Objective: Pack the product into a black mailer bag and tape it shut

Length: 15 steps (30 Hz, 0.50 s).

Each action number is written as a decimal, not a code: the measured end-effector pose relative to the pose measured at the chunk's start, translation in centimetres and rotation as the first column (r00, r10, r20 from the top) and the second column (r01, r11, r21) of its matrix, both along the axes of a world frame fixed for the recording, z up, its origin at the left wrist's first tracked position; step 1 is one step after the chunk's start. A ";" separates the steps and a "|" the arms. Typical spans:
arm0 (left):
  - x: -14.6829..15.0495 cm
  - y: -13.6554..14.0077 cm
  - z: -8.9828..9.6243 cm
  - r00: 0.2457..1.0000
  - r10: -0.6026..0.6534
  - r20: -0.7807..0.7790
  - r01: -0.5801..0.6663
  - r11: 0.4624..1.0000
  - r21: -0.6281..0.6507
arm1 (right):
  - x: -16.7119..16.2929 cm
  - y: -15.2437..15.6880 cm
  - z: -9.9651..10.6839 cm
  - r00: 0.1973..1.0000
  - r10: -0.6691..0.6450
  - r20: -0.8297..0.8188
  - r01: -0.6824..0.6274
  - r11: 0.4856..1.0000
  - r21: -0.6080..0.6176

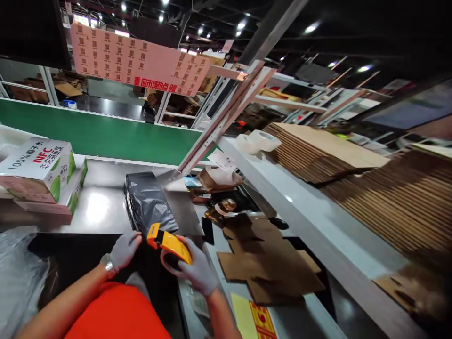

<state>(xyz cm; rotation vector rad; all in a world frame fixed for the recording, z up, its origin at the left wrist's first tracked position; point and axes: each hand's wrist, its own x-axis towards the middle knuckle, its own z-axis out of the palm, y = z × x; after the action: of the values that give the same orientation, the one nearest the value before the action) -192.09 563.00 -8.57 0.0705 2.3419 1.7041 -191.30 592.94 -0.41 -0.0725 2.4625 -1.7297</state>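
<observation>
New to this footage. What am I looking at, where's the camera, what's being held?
One picture, from a camera worn on a person's head, looking forward and down at a packing bench. No machine: two gloved hands. The right hand holds a yellow tape dispenser; the left hand rests at the near edge of a black plastic parcel on the steel bench. To the left sit white juice cartons. Flat cardboard pieces lie to the right, and stacked flat boxes and tape rolls sit on the white shelf.

Steel bench, green belt, ceiling lights.
</observation>
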 end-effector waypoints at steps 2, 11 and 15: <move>-2.6 1.8 1.6 0.930 -0.109 -0.352 0.056 0.986 -0.157 | -2.0 1.4 1.3 0.995 -0.054 -0.082 0.058 0.997 0.049; -13.1 0.7 -3.3 0.894 -0.297 -0.336 0.033 0.791 -0.611 | -11.0 7.0 -0.2 0.979 -0.122 -0.165 0.131 0.990 0.042; -10.8 -1.0 -5.2 0.945 -0.148 -0.292 -0.058 0.802 -0.594 | -15.0 8.6 -1.2 0.991 -0.042 -0.131 0.048 0.998 0.046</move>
<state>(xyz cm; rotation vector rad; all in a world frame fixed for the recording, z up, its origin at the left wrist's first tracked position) -202.85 562.04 -13.74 0.3123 2.9853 0.9003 -206.33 601.57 -1.59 -0.1293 2.6165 -1.7340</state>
